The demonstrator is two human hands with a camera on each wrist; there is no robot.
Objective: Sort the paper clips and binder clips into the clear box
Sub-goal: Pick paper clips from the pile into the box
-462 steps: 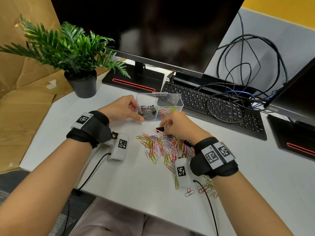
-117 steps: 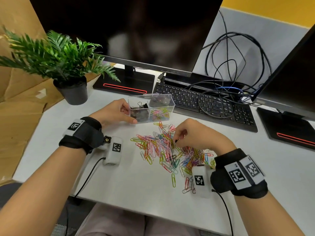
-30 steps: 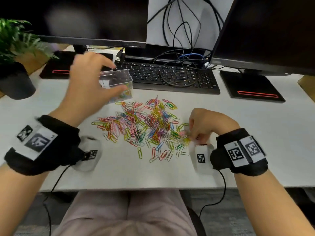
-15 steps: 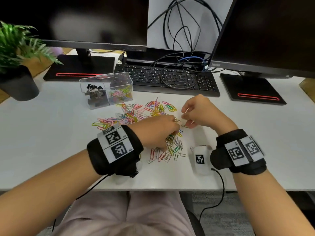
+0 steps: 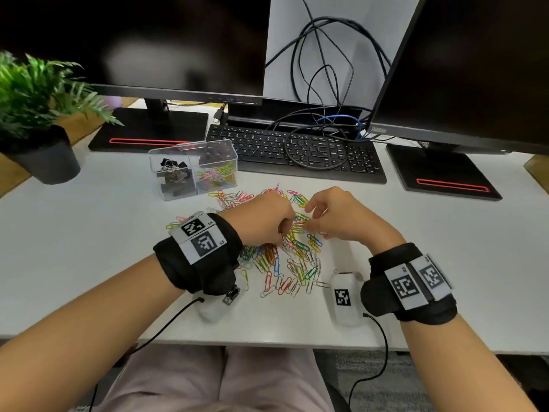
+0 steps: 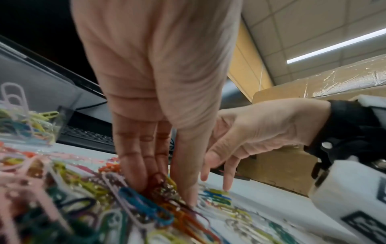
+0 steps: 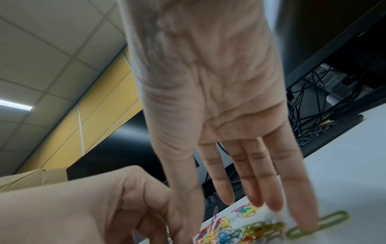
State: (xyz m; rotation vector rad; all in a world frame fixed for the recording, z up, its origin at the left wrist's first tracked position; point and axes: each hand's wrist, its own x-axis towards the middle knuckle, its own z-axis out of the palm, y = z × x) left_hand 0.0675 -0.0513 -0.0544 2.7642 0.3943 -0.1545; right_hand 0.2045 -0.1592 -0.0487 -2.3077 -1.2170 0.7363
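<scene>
Fingers point(image 6: 133, 158) of the left hand point(image 5: 261, 221) point down into the paper clips point(image 5: 285, 257), pressed close together w/ the thumb just beside them, tips buried in a clump; looks like a pinch on a few clips, but I can't tell exactly which from the wrist view. Right hand point(image 5: 341, 218) sits just beside it, fingers point(image 7: 269, 178) straight and slightly spread, tips touching the desk point(image 5: 89, 248) and a green clip point(image 7: 319, 222) at the pile's right edge. I see the pile mostly below and between both hands, spread flat on the desk, some clips hidden under the left wrist. No common direction: clips lie every which way, long axes crossing; the green one runs roughly left-right in the right wrist view. Clear box point(image 5: 193, 171) stands upright behind the pile, to the left, well apart from both hands; left compartment holds black binder clips point(image 5: 172, 176), right compartment holds coloured paper clips. Behind it, a keyboard point(image 5: 297, 153) w/ a looped cable on top, two monitors point(image 5: 133, 43) on stands, a potted plant point(image 5: 38, 114) at far left. White sensor pods hang off both wrist straps, resting on the desk near the pile's front edge. Between hands and box only loose clips lie on the desk.
</scene>
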